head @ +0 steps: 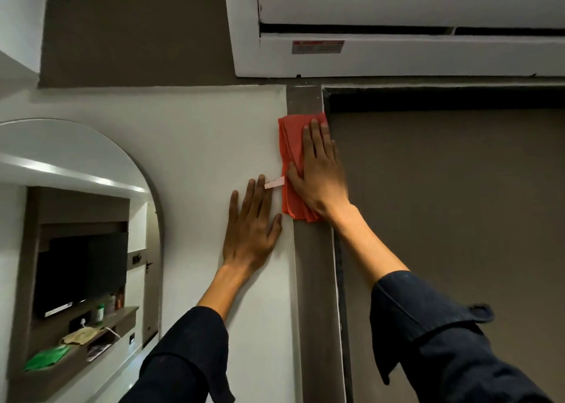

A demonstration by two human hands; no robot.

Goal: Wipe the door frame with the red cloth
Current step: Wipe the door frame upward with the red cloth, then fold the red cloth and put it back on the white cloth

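Red cloth (292,170) under right hand (321,173).

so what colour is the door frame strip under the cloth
Dark grey-brown, on the door frame below the red cloth; seen in the head view.

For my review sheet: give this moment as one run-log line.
phase: wiping | right hand: flat on red cloth against door frame | left hand: flat on wall
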